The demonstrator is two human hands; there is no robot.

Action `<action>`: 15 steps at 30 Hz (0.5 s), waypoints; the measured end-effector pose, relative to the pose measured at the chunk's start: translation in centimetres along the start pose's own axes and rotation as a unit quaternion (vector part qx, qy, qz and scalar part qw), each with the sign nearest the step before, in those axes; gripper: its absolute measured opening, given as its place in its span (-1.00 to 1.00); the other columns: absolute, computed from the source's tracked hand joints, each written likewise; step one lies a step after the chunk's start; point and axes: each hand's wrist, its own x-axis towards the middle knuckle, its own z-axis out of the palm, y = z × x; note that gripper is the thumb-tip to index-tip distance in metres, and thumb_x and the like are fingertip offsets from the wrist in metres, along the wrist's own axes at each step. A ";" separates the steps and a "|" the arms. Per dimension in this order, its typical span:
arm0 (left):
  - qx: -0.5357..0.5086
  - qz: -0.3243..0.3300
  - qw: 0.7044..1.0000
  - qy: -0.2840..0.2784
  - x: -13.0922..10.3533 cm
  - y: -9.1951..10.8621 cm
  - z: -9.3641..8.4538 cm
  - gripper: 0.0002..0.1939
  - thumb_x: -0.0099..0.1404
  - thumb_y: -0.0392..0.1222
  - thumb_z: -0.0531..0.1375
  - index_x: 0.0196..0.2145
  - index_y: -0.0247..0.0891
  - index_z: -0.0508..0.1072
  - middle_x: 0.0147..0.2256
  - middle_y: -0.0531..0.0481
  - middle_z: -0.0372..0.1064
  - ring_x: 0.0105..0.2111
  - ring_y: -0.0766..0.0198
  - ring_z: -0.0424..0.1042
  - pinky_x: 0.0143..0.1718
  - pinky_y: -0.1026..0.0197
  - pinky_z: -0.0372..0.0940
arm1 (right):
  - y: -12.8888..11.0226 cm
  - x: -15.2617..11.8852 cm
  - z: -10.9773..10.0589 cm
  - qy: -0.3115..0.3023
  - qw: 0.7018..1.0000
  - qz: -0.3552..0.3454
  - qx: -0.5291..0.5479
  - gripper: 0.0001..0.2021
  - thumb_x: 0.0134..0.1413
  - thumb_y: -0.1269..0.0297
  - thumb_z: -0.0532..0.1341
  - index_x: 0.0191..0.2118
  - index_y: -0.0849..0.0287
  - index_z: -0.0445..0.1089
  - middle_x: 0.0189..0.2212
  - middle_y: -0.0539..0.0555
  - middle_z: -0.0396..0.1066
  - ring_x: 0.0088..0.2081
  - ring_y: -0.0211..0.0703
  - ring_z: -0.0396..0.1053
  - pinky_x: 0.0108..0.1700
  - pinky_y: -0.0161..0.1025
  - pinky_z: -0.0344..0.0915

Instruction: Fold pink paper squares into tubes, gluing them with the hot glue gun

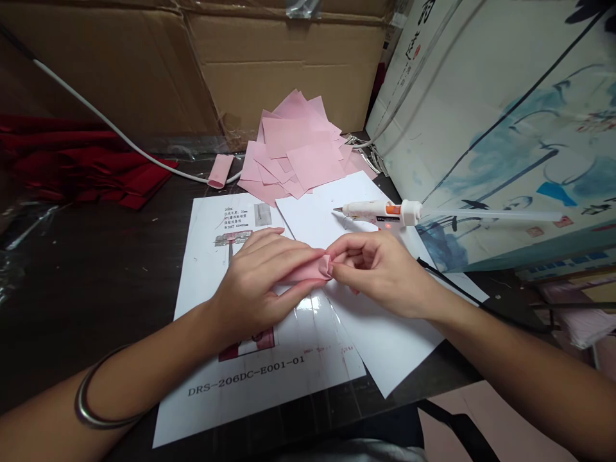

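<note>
Between my two hands is a small pink piece of fabric or paper, rolled or folded into a narrow tube. My left hand grips it along its length, fingers above and thumb below. At its right end, the thumb and fingertips of my right hand pinch the folded edge. Beneath both hands lie a printed sheet and a blank white sheet. A white glue gun with an orange trigger part rests just beyond my right hand, its tip pointing left.
Loose pink pieces are heaped at the back. Left of them sits a pink tube beside a white cable. Red fabric lies far left. A cardboard box and a painted white box wall in the table.
</note>
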 end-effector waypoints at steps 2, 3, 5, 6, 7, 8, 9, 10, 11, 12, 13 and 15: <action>0.006 -0.002 1.000 -0.003 0.0 0.1 0.0 -0.79 0.25 -0.17 0.29 -0.14 -0.18 0.45 -0.24 -0.01 0.56 -0.25 0.23 0.51 -0.01 0.02 0.32 | 0.1 0.0 0.1 -0.001 1.000 0.007 0.009 -0.94 -0.01 0.38 0.25 -0.36 0.24 0.45 -0.62 -0.08 0.27 -0.58 -0.36 0.14 -0.54 -0.34 0.06; 0.009 -0.003 1.000 -0.005 0.1 0.1 0.0 -0.79 0.26 -0.17 0.28 -0.14 -0.18 0.46 -0.23 -0.01 0.56 -0.25 0.23 0.51 -0.01 0.03 0.32 | 0.1 0.1 0.2 -0.003 1.000 0.010 0.016 -0.94 -0.01 0.40 0.25 -0.36 0.24 0.45 -0.61 -0.08 0.27 -0.57 -0.36 0.14 -0.54 -0.34 0.06; 0.014 -0.003 1.000 -0.011 0.0 0.2 0.1 -0.78 0.26 -0.16 0.28 -0.14 -0.21 0.46 -0.23 -0.02 0.56 -0.24 0.22 0.52 0.00 0.02 0.31 | 0.2 0.2 0.2 -0.004 1.000 0.014 0.026 -0.93 -0.02 0.41 0.25 -0.35 0.25 0.45 -0.61 -0.09 0.27 -0.57 -0.36 0.14 -0.53 -0.34 0.08; 0.017 -0.001 1.000 -0.012 0.0 0.1 0.1 -0.77 0.25 -0.16 0.29 -0.13 -0.22 0.46 -0.23 -0.03 0.56 -0.23 0.21 0.52 0.01 0.02 0.30 | 0.2 0.3 0.2 -0.002 1.000 0.014 0.025 -0.93 -0.02 0.40 0.26 -0.35 0.25 0.45 -0.61 -0.09 0.27 -0.57 -0.36 0.15 -0.53 -0.34 0.08; 0.020 0.000 1.000 -0.014 -0.1 0.1 0.2 -0.76 0.25 -0.16 0.29 -0.12 -0.23 0.46 -0.22 -0.04 0.56 -0.23 0.21 0.52 0.02 0.01 0.29 | 0.2 0.5 0.2 -0.002 1.000 0.013 0.024 -0.94 -0.01 0.40 0.26 -0.35 0.25 0.45 -0.61 -0.09 0.27 -0.57 -0.36 0.16 -0.52 -0.34 0.09; 0.023 0.001 1.000 -0.014 -0.2 0.0 0.2 -0.74 0.25 -0.15 0.29 -0.11 -0.24 0.46 -0.22 -0.05 0.56 -0.22 0.21 0.52 0.03 0.01 0.29 | 0.1 0.5 0.2 -0.003 1.000 0.010 0.022 -0.94 0.00 0.38 0.26 -0.36 0.24 0.45 -0.61 -0.09 0.27 -0.57 -0.35 0.18 -0.52 -0.33 0.11; 0.024 0.001 1.000 -0.012 -0.2 -0.1 0.2 -0.73 0.24 -0.16 0.30 -0.10 -0.24 0.46 -0.22 -0.05 0.56 -0.23 0.20 0.51 0.03 0.01 0.28 | -0.1 0.5 0.2 -0.005 1.000 0.008 0.019 -0.94 0.02 0.36 0.25 -0.35 0.24 0.44 -0.60 -0.08 0.28 -0.56 -0.35 0.20 -0.51 -0.33 0.12; 0.023 0.001 1.000 -0.009 -0.3 -0.2 0.3 -0.71 0.24 -0.16 0.30 -0.09 -0.26 0.46 -0.22 -0.06 0.56 -0.23 0.20 0.51 0.02 0.01 0.29 | -0.2 0.4 0.1 -0.005 1.000 0.006 0.015 -0.92 0.04 0.34 0.25 -0.35 0.23 0.44 -0.59 -0.08 0.30 -0.56 -0.34 0.21 -0.51 -0.32 0.13; 0.022 0.001 1.000 -0.004 -0.3 -0.3 0.3 -0.70 0.23 -0.16 0.31 -0.08 -0.27 0.46 -0.22 -0.07 0.56 -0.24 0.20 0.51 0.00 0.02 0.30 | -0.3 0.1 0.0 -0.003 1.000 0.004 0.006 -0.91 0.06 0.31 0.25 -0.33 0.22 0.45 -0.56 -0.07 0.33 -0.56 -0.34 0.22 -0.51 -0.32 0.14; 0.020 0.000 1.000 0.001 -0.4 -0.4 0.3 -0.69 0.23 -0.16 0.31 -0.08 -0.28 0.46 -0.21 -0.08 0.56 -0.24 0.19 0.50 -0.02 0.02 0.31 | -0.3 -0.4 -0.1 0.007 1.000 -0.001 -0.011 -0.89 0.08 0.27 0.25 -0.31 0.20 0.45 -0.53 -0.06 0.35 -0.55 -0.33 0.24 -0.51 -0.31 0.15; 0.018 0.000 1.000 0.005 -0.4 -0.5 0.3 -0.68 0.22 -0.16 0.31 -0.07 -0.28 0.46 -0.21 -0.08 0.56 -0.25 0.18 0.50 -0.04 0.02 0.32 | -0.3 -1.1 -0.2 0.024 0.999 -0.007 -0.037 -0.87 0.10 0.24 0.26 -0.29 0.18 0.45 -0.50 -0.04 0.37 -0.54 -0.32 0.25 -0.51 -0.30 0.15; 0.014 -0.003 1.000 0.008 -0.4 -0.6 0.1 -0.68 0.22 -0.17 0.31 -0.07 -0.29 0.46 -0.21 -0.09 0.55 -0.23 0.16 0.50 -0.05 0.01 0.33 | 0.3 -3.0 -0.7 0.090 0.987 -0.039 -0.126 -0.87 0.12 0.20 0.25 -0.29 0.13 0.45 -0.48 -0.04 0.38 -0.51 -0.28 0.27 -0.49 -0.29 0.18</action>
